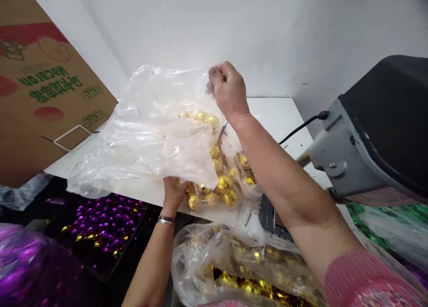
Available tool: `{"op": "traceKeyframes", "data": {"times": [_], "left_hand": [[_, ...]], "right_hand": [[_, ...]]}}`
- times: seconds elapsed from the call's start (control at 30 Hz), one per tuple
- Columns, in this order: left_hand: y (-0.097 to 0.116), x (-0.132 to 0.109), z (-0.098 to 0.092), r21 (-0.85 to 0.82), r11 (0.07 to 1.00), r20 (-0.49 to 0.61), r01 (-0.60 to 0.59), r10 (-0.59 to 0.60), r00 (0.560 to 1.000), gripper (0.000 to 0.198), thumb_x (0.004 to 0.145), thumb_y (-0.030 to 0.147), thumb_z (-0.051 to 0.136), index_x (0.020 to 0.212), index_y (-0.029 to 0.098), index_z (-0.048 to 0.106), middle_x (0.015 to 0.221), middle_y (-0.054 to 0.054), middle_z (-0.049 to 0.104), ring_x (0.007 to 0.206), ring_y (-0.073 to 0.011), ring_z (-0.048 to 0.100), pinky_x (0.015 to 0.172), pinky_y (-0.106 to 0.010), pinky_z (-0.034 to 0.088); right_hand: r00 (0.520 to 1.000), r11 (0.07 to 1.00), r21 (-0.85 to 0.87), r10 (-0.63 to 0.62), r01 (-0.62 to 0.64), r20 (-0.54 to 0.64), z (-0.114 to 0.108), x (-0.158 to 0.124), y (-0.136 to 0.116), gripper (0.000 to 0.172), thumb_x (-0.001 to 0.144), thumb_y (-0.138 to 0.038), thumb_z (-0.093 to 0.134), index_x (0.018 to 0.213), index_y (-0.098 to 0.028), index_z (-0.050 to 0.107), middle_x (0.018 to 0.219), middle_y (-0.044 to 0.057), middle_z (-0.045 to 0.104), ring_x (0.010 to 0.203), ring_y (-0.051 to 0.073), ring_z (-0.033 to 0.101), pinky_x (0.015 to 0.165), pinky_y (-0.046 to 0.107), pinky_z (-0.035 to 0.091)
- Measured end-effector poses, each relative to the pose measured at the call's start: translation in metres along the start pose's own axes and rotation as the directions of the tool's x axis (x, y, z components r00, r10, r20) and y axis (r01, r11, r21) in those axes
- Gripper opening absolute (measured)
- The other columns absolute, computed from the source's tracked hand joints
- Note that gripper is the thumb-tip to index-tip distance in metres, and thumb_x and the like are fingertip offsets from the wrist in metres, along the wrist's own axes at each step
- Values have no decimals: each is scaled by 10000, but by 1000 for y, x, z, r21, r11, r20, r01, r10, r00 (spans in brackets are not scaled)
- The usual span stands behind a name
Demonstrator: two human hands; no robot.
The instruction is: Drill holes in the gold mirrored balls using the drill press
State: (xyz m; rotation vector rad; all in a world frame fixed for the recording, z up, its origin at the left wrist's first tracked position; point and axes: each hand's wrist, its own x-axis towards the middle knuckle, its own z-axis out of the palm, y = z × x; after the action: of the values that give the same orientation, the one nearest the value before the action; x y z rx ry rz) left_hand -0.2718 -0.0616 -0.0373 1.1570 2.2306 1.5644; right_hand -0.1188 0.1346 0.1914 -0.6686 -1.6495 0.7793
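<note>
A large clear plastic bag [150, 137] lies on a white table top [274, 119], holding a bunch of shiny gold baubles [219, 184]. My right hand [228, 90] is raised in a fist, pinching the bag's upper edge and lifting it. My left hand [174, 193] grips the bag's lower edge near the baubles, with a metal bracelet [166, 220] on its wrist. A thin purple strip [221, 142] hangs against the bag's plastic. Folds of plastic partly hide the baubles.
A tilted cardboard box [50, 79] stands at the left, and a grey-black machine [374, 137] with a black cable sits at the right. Below the table are a tray of purple baubles [107, 226], a bag of gold baubles [240, 271] and green baubles [371, 222].
</note>
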Motion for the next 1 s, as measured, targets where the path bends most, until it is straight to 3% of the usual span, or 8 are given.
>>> {"op": "traceKeyframes", "data": {"times": [0.3, 0.4, 0.5, 0.6, 0.7, 0.8, 0.9, 1.0], "left_hand": [[-27, -7, -43, 55, 975, -231, 217, -199, 952, 209, 775, 380, 579, 754, 174, 612, 757, -15, 625, 762, -174, 545, 787, -333, 488], [-11, -5, -58, 175, 959, -165, 221, -192, 967, 195, 773, 353, 566, 777, 169, 631, 793, -43, 644, 796, -203, 578, 805, -359, 498], [17, -24, -62, 370, 926, -154, 67, -10, 988, 227, 791, 356, 591, 880, 158, 657, 967, -116, 657, 954, -272, 614, 882, -425, 526], [53, -59, -51, 434, 884, -149, -174, 261, 954, 339, 840, 431, 653, 1047, 163, 669, 1169, -169, 630, 1175, -323, 581, 966, -461, 530], [94, -75, -25, 254, 872, 125, -418, 399, 908, 348, 921, 409, 622, 1190, 190, 647, 1080, -118, 684, 1014, -249, 666, 928, -409, 561], [129, -60, 10, 156, 807, 360, -570, 491, 793, 624, 892, 362, 680, 1473, 240, 487, 1457, -165, 562, 1323, -293, 570, 1064, -453, 518], [146, -35, 40, 340, 730, 495, -592, 396, 773, 777, 767, 284, 804, 1485, 251, 509, 1617, -200, 398, 1490, -412, 393, 1138, -579, 437], [140, -16, 54, 458, 717, 520, -526, 264, 813, 468, 824, 188, 696, 1290, 221, 671, 1495, -189, 551, 1371, -396, 539, 1096, -556, 472]], "right_hand": [[987, 953, -297, 0, 49, 162, -24, -30, 35, 341, 962, -370, 543, 1231, -166, 590, 1246, 84, 650, 1247, 201, 605, 1179, 439, 462], [996, 900, -427, -59, 84, 72, -52, -83, 45, 465, 999, -411, 451, 1376, -149, 524, 1390, 139, 582, 1372, 246, 528, 1241, 512, 401], [983, 798, -574, 167, -182, -79, -67, -153, 53, 592, 1018, -511, 343, 1399, -82, 490, 1356, 221, 579, 1314, 265, 561, 1144, 489, 494], [945, 745, -636, 318, -200, 76, -52, -209, 56, 632, 986, -517, 422, 1368, -23, 521, 1278, 277, 623, 1184, 295, 628, 992, 477, 569], [922, 785, -615, 289, -73, 259, -20, -239, 51, 529, 961, -414, 501, 1378, -92, 553, 1324, 218, 639, 1158, 260, 645, 1012, 431, 563], [869, 831, -550, 214, 77, 445, 1, -253, 37, 416, 937, -262, 512, 1329, -163, 608, 1360, 134, 649, 1197, 210, 628, 1060, 367, 539], [801, 849, -495, 160, 186, 576, -8, -261, 26, 348, 917, -265, 569, 1241, -178, 662, 1298, 101, 686, 1206, 192, 616, 1072, 337, 529], [789, 819, -539, 193, 198, 583, -44, -262, 24, 410, 948, -344, 560, 1302, -152, 634, 1305, 137, 672, 1252, 233, 595, 1117, 437, 504]]}}
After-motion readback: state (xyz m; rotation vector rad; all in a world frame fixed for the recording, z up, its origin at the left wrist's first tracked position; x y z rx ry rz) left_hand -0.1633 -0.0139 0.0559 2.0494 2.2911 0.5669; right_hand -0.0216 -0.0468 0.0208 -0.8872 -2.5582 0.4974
